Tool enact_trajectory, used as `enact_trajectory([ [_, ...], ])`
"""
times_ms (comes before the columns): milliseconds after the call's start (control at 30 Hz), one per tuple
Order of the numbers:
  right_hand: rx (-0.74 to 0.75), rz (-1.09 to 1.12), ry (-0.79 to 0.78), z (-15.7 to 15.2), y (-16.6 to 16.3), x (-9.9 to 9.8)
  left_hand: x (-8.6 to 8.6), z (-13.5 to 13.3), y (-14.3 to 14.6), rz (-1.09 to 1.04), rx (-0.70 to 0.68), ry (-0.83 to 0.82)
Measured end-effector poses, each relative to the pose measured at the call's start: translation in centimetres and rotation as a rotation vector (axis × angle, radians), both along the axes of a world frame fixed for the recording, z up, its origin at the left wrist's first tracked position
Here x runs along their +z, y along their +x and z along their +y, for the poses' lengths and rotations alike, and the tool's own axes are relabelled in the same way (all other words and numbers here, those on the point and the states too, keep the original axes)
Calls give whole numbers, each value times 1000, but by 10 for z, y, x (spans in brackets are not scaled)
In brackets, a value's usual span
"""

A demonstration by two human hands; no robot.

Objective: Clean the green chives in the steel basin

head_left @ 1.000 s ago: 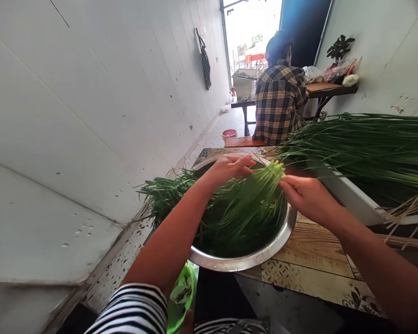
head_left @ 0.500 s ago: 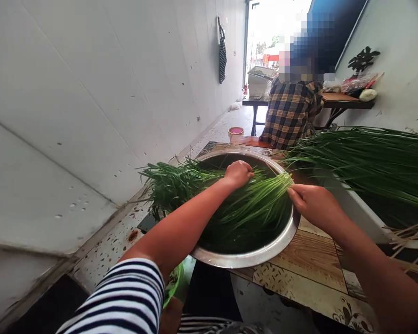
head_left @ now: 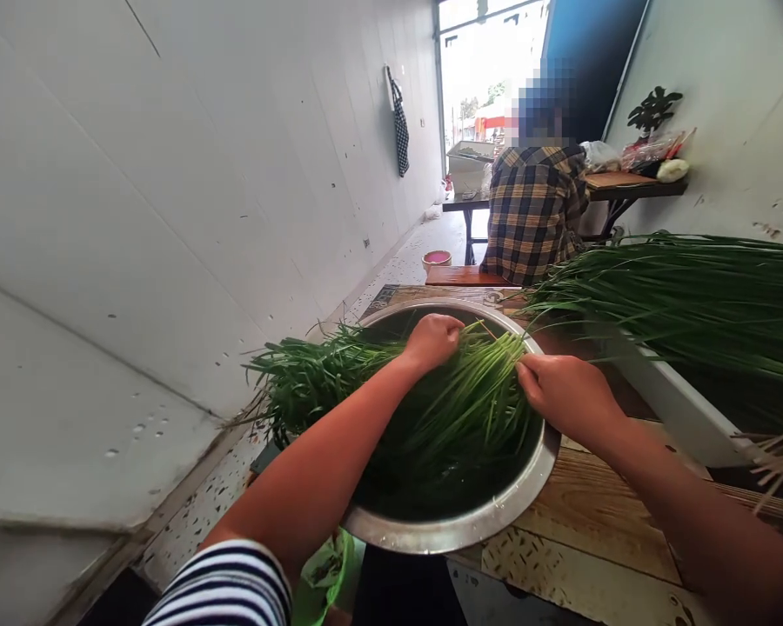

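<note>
A wide metal basin holds a mass of long green chives, which look wet. Closed at the pale stem ends, toward the far side of the basin, is my left hand; its fingertips are partly hidden. My right hand pinches the bundle's stem ends between thumb and fingers, just inside the right rim. Leafy tips of chives spill over the basin's left side.
A white bin heaped with long green leaves stands at the right. The basin rests on a wood-patterned table. A green bag is below. Ahead, a person in a plaid shirt sits facing away.
The pinched stem ends have shifted left, in from the right rim, and my right hand has moved with them. My left hand stays closed beside the stems. The view has tilted slightly.
</note>
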State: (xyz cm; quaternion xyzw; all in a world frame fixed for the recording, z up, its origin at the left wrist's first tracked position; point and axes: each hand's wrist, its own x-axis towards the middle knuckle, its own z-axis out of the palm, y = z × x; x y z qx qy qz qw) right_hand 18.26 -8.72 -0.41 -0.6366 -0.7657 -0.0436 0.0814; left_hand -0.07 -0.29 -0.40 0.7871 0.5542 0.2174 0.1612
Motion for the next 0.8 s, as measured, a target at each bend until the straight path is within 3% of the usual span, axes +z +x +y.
enact_trajectory([
  [200, -5, 14, 5, 1, 1, -2, 0, 5, -3, -39, 35, 82],
  [367, 1, 61, 61, 0, 1, -7, -12, 11, -1, -392, 23, -154],
  [500, 18, 105, 144, -4, 3, -15, -20, 9, 2, -535, -2, -197],
  [667, 53, 268, 205, -16, 10, -26, -14, 2, 8, -697, 34, -234],
  [800, 87, 446, 153, -23, 13, -25, -8, -2, 10, -788, 31, -242],
])
